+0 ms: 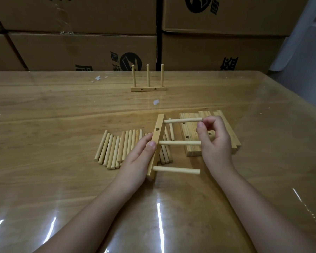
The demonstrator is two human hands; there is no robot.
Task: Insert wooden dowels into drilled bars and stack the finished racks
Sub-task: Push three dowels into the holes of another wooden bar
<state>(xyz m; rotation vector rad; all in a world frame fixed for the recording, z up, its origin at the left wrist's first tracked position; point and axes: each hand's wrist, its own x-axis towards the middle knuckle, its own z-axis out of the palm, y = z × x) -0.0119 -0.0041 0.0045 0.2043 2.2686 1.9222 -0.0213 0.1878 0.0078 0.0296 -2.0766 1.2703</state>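
My left hand (138,157) grips a drilled wooden bar (158,136) held on its side above the table. Three dowels stick out of the bar to the right: a top dowel (182,120), a middle dowel (180,142) and a bottom dowel (176,170). My right hand (214,141) pinches the free end of the top dowel between fingertips and thumb. Behind the left hand lies a row of loose dowels (115,148). A pile of drilled bars (192,141) lies under and behind the right hand. One finished rack (148,84) stands upright at the far side of the table.
The wooden table (62,110) carries a glossy transparent cover with glare streaks near me. Stacked cardboard boxes (84,50) form a wall along the far edge. The table's right edge (288,106) runs diagonally, with open floor beyond it.
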